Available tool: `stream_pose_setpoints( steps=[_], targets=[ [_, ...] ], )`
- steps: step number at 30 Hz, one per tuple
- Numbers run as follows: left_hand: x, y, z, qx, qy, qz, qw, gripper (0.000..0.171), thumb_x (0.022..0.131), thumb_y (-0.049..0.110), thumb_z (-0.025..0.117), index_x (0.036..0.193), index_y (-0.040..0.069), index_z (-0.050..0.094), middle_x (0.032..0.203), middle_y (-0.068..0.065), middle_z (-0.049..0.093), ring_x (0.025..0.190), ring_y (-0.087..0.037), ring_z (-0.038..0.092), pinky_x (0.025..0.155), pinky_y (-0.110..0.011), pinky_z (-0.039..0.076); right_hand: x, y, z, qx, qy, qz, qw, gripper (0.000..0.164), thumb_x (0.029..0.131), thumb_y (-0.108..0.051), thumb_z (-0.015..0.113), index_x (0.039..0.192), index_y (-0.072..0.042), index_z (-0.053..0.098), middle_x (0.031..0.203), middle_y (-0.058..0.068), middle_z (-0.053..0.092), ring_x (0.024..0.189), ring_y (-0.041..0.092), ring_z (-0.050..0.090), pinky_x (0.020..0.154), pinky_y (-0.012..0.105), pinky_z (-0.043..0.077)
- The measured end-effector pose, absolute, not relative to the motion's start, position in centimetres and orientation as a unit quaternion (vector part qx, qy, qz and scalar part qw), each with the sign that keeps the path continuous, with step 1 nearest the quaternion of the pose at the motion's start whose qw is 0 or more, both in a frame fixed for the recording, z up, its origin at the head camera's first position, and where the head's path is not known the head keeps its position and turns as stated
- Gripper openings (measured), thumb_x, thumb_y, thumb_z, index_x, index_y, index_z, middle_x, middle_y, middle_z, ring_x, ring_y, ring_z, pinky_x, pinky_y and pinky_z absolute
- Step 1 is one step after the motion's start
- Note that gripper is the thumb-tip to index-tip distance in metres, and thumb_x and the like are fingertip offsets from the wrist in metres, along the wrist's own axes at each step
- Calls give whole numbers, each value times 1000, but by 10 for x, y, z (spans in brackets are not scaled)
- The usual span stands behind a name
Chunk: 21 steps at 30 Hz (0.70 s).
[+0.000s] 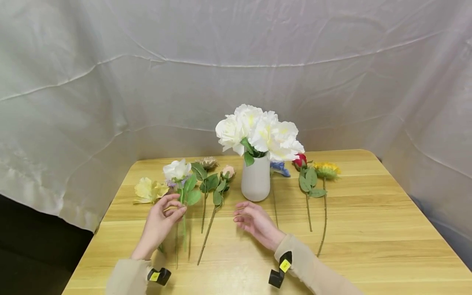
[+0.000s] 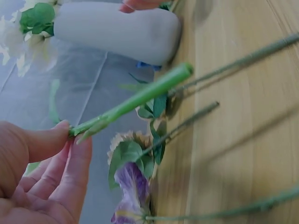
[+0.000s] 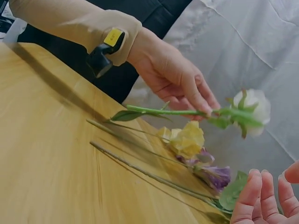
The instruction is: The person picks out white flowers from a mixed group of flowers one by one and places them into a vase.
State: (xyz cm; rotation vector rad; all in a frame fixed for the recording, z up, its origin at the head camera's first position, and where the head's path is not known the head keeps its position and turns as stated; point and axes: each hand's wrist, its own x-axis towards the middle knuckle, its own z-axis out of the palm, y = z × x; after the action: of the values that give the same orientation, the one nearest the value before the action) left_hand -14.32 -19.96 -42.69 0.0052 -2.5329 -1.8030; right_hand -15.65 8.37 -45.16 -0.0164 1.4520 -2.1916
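A light wooden table with plank grain and rounded corners (image 1: 368, 229) stands before a creased, translucent white fabric backdrop (image 1: 236, 61) that wraps around its far and side edges. Lighting is soft and even. Dark floor (image 1: 33, 254) shows lower left.

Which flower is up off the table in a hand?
The white rose. The left hand pinches its green stem and lifts it, while the yellow, purple, pink, red and sunflower stems lie flat on the table.
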Motion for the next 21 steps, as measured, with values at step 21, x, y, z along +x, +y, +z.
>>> stream_pose_setpoints(
  steps=[21],
  targets=[
    [-161,-153,-395,-28,-756,-640,136,30,88,11,64,116,3,58,100,-9,65,84,-8,65,75,-25,56,-173,117,-451,6,608,-777,160,37,86,-6,50,121,4,43,100,8,59,84,16,58,80,31,51]
  ],
)
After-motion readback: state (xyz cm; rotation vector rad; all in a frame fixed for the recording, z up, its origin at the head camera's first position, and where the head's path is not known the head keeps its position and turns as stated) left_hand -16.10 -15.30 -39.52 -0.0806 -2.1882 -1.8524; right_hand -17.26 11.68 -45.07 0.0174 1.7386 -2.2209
